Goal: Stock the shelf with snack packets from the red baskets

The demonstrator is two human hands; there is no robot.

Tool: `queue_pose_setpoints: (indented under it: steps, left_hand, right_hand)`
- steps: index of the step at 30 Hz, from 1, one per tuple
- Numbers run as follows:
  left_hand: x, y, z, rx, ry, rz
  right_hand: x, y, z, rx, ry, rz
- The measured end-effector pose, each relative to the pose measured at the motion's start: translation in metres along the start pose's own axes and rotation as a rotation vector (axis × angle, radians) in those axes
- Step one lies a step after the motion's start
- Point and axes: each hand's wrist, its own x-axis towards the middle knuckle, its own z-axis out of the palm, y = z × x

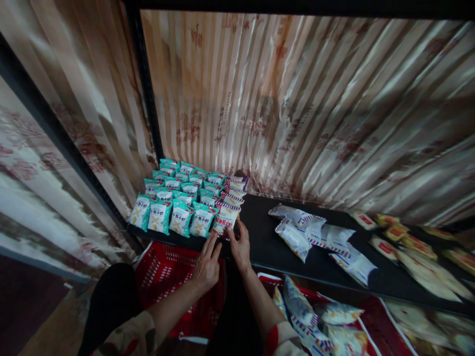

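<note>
A white snack bag (227, 215) with red lettering stands leaning at the front of a short row of striped-edge bags. My right hand (240, 245) grips its lower right side, thumb on the front and fingers round the edge. At its lower left corner, the fingertips of my left hand (208, 265) are closed together on the bag; part of that contact is hidden. Just left of it stand several rows of teal-and-white snack bags (181, 217), packed close together. Behind the held bag, more striped-edge bags (234, 184) line up toward the curtain.
The black shelf (256, 217) carries loose white bags (297, 232) lying flat, with yellow-and-red packs (404, 237) farther right. Below are a red basket (174, 287) and another basket (371, 321) holding several bags. A black post (146, 84) and pleated curtain (274, 99) bound the shelf.
</note>
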Motion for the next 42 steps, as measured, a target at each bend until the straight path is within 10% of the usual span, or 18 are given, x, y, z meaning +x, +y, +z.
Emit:
queue_pose_setpoints:
  steps: [7,18,33,42]
  left_hand:
    - [-0.006,-0.001,-0.003,0.019,0.074,0.0]
    - [-0.008,-0.029,-0.021,0.234,0.17,-0.024]
    - [-0.001,-0.117,-0.105,0.389,0.517,-0.196]
    - [-0.004,-0.148,-0.107,0.454,0.485,-0.207]
  right_hand:
    - [0.006,-0.015,0.001,-0.109,-0.012,-0.057]
    - [0.035,-0.071,0.015,-0.334,-0.072,-0.599]
    - [0.107,-0.158,0.159,-0.281,-0.651,-0.657]
    - [0.105,-0.191,0.206,-0.907,-0.834,-0.74]
